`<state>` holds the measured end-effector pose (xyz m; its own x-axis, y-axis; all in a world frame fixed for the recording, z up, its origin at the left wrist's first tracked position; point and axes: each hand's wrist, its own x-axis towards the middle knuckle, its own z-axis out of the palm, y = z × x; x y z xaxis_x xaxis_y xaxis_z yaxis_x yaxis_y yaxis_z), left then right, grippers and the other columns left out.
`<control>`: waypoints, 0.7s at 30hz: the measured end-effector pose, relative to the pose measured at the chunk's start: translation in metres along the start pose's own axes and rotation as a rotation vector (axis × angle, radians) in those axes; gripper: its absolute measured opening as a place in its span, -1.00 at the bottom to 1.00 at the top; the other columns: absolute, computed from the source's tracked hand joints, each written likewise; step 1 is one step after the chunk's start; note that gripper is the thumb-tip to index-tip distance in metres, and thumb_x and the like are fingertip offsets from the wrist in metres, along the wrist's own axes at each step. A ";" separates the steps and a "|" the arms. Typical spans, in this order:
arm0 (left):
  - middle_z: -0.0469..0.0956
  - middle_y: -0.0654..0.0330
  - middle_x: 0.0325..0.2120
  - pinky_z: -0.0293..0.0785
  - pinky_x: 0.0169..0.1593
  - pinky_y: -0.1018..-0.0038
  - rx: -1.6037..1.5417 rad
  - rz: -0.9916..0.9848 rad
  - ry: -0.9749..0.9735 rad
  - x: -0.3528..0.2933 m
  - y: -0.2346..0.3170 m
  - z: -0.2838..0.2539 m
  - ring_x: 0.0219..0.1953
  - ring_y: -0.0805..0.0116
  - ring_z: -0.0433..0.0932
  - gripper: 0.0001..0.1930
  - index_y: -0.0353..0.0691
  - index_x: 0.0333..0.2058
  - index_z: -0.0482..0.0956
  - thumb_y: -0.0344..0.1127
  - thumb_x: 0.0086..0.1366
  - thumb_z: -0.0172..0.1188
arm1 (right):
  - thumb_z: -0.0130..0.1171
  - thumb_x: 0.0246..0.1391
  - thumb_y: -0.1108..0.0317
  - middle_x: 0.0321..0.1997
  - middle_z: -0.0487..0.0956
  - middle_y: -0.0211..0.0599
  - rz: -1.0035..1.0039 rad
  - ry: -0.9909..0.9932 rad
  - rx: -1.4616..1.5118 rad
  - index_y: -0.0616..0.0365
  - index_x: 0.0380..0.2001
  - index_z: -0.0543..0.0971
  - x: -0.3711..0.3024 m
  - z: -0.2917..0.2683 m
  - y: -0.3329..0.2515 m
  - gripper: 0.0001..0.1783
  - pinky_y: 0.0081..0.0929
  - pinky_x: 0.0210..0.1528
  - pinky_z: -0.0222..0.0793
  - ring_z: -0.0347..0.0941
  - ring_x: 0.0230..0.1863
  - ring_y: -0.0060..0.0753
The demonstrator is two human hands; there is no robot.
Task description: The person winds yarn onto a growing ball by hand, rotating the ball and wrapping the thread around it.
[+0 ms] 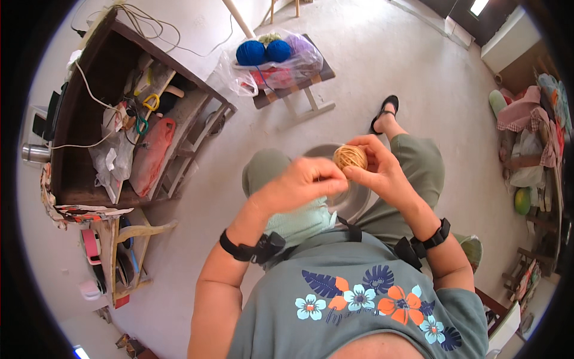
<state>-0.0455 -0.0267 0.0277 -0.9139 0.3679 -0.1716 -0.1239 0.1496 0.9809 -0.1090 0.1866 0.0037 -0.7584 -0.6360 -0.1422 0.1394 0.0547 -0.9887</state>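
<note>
A small ball of yellow yarn (350, 157) sits in my right hand (381, 169), gripped between the thumb and fingers in front of my lap. Close beside it on the left, my left hand (308, 184) is closed in a pinch, its fingertips almost at the ball. Whatever those fingers hold is too small to make out. Beneath both hands, between my knees, a round metal basin (357, 206) shows in part; my hands hide much of it. Across my left thigh lies a pale mint towel (302, 225).
Ahead, a stool (326, 72) bears a plastic bag (239, 81) with two blue yarn balls (251, 53). A dark wooden cabinet (72, 173) on the left holds scissors (151, 102) and a red plastic bag (154, 157). Piled cloths (526, 110) line the right wall.
</note>
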 end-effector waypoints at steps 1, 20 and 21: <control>0.55 0.31 -0.46 0.41 -0.28 0.59 -0.002 0.035 0.020 0.002 0.004 -0.005 -0.38 0.62 0.46 -0.87 -0.31 -0.31 0.64 -0.35 0.28 0.27 | 0.31 0.14 0.21 -0.22 0.56 -0.44 0.021 0.006 0.061 0.16 0.04 0.47 0.000 0.003 0.005 -0.54 -0.67 -0.20 0.39 0.44 -0.23 -0.69; 0.57 0.38 -0.45 0.37 -0.36 0.68 -0.197 -0.114 0.238 0.035 -0.041 -0.036 -0.41 0.68 0.45 -0.86 -0.29 -0.28 0.63 -0.34 0.30 0.27 | 0.12 0.26 0.03 0.00 0.53 -0.37 0.209 -0.372 0.516 0.17 0.18 0.36 0.026 -0.019 0.008 -0.44 -0.49 0.00 0.46 0.45 0.03 -0.53; 0.55 0.39 -0.48 0.35 -0.39 0.68 -0.208 -0.122 0.254 0.036 -0.043 -0.035 -0.43 0.69 0.42 -0.85 -0.27 -0.26 0.64 -0.30 0.33 0.24 | 0.19 0.21 0.08 0.03 0.51 -0.30 0.213 -0.311 0.602 0.17 0.19 0.30 0.030 -0.019 0.009 -0.40 -0.42 -0.05 0.53 0.47 0.03 -0.44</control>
<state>-0.0864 -0.0522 -0.0173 -0.9513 0.1153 -0.2859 -0.2902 -0.0219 0.9567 -0.1427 0.1832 -0.0107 -0.4712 -0.8539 -0.2208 0.6601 -0.1754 -0.7304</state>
